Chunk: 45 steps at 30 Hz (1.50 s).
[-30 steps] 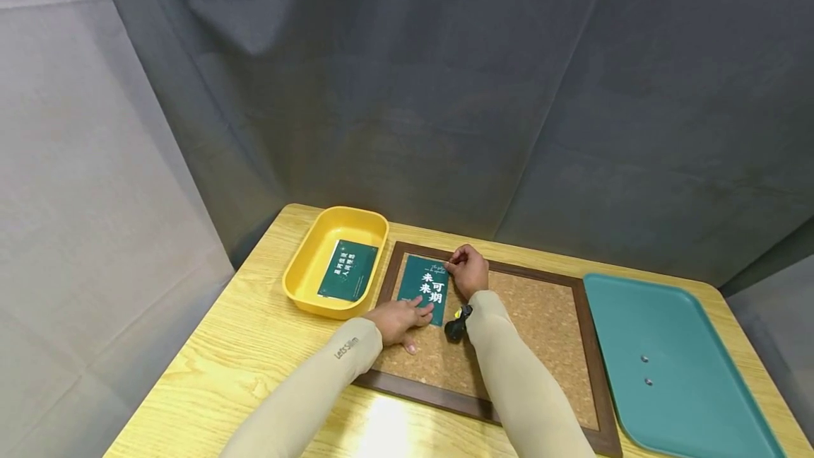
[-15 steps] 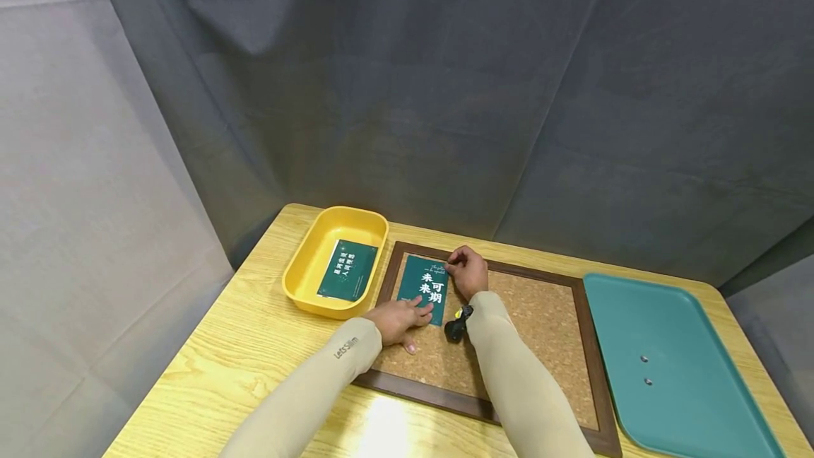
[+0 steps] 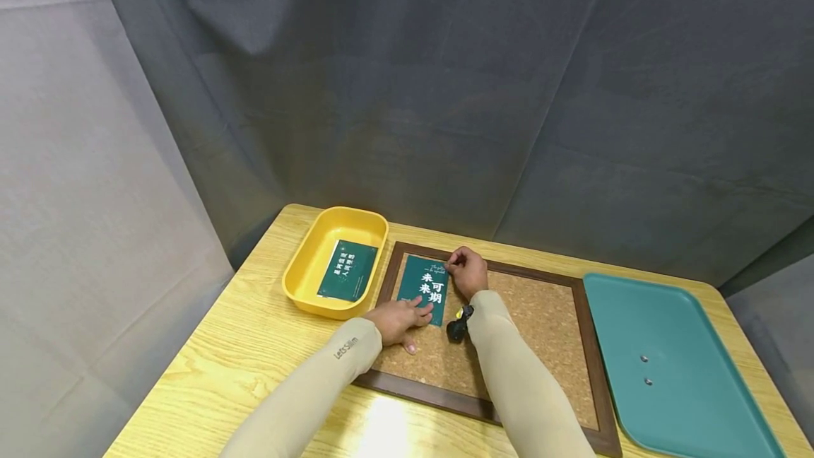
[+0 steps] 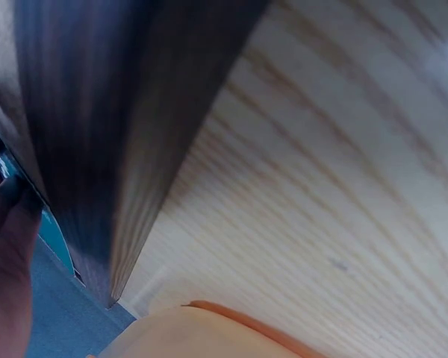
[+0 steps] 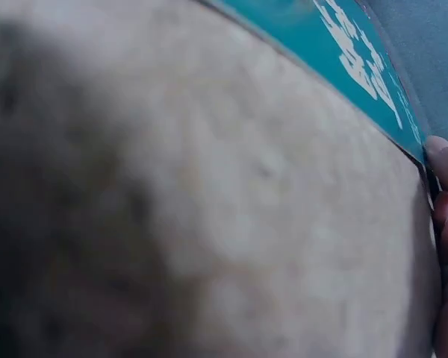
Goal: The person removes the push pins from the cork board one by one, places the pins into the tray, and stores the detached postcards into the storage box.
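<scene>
A green card with white characters (image 3: 427, 283) lies on the upper left part of a framed cork board (image 3: 540, 324). My left hand (image 3: 397, 320) rests with its fingers spread over the card's lower left part and the cork. At the card's top right corner, my right hand (image 3: 469, 273) has its fingers curled, thumb and fingertips together at that corner. The right wrist view shows the fingertips (image 5: 442, 160) right at the corner of the card; anything small between them is hidden. Part of the left hand also shows at the edge of the left wrist view.
A yellow bin (image 3: 299, 271) left of the board holds another green card (image 3: 347, 271). To the right lies a teal tray (image 3: 687, 401) with two small silver thumbtacks (image 3: 648, 382) in it. Grey curtains (image 3: 407, 90) hang behind the wooden table (image 3: 222, 373).
</scene>
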### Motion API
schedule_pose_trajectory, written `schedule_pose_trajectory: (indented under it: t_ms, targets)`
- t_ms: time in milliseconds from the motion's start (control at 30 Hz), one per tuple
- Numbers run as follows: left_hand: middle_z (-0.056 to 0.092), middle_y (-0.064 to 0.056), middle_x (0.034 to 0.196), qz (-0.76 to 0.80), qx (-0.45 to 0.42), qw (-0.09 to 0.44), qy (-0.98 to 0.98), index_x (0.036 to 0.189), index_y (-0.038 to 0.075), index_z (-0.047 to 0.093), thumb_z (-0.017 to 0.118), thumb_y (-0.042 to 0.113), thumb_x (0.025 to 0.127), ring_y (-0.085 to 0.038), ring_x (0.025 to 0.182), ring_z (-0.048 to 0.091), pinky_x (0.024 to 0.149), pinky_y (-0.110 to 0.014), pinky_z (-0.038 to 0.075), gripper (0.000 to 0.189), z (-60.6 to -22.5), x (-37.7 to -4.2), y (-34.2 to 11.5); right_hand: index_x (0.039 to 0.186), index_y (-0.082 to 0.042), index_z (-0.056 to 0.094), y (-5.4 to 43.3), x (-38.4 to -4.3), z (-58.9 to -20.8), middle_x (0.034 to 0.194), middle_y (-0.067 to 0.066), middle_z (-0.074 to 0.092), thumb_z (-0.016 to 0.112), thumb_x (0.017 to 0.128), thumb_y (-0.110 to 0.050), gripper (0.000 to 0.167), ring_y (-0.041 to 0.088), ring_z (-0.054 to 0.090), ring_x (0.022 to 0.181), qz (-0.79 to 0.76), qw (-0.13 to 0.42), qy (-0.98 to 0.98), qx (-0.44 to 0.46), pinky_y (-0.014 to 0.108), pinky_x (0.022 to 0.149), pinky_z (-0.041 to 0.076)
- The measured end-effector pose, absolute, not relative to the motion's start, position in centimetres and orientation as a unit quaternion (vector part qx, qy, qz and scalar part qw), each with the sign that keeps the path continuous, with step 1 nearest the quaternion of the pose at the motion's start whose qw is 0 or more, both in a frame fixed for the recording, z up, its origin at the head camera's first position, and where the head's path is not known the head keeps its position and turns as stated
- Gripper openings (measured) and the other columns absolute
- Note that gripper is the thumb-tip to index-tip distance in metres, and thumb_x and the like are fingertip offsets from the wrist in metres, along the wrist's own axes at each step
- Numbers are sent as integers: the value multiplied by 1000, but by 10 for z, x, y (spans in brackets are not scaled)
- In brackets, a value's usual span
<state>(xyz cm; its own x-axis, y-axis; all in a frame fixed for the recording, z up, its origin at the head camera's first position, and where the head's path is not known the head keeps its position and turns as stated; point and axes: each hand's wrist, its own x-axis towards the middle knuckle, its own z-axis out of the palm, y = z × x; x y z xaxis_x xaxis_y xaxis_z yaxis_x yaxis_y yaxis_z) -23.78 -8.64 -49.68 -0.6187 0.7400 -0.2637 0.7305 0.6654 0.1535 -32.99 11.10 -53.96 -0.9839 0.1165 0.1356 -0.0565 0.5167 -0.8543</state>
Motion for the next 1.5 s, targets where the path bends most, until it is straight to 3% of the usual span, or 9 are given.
schedule_pose_trajectory:
  t_ms: [500,667,1100,1333,1433,1500]
  targets:
    - [29,1,156,31,416,164,894,147,16,43,68,44,76,-23,145,23,112,-39,31,80,-501,-245,-82,86,0,56,131,-322,-524,86,14,68,68,86,5,12,20,65,79,593,23,-802,-61,30,74,50]
    - [30,1,156,41,416,163,894,146,15,44,69,44,74,-23,144,24,111,-39,33,81,-502,-249,-81,88,2,57,145,-317,-523,86,15,68,68,84,7,13,18,63,76,628,40,-773,-85,28,68,50]
    - [32,-5,155,68,423,165,888,145,9,45,69,42,75,-29,143,26,111,-44,33,81,-500,-265,-88,96,3,58,191,-291,-518,78,0,63,66,88,2,12,13,57,67,641,50,-760,-98,27,56,45]
    - [31,-6,155,93,411,171,890,145,7,44,69,41,75,-30,144,24,112,-46,31,82,-502,-270,-100,98,0,57,211,-273,-508,88,11,68,67,88,-2,14,24,59,71,635,50,-762,-115,29,49,41]
    - [31,-6,155,96,404,175,893,145,7,44,70,39,75,-31,144,23,111,-47,31,81,-502,-271,-104,99,-1,57,221,-264,-504,95,15,68,68,88,-5,16,31,62,78,626,58,-768,-120,33,54,46]
    - [31,-6,155,96,402,175,894,145,8,44,70,39,75,-31,144,23,111,-47,31,81,-501,-271,-107,102,1,57,231,-256,-502,92,12,69,68,89,-6,18,32,63,81,623,66,-770,-123,36,58,50]
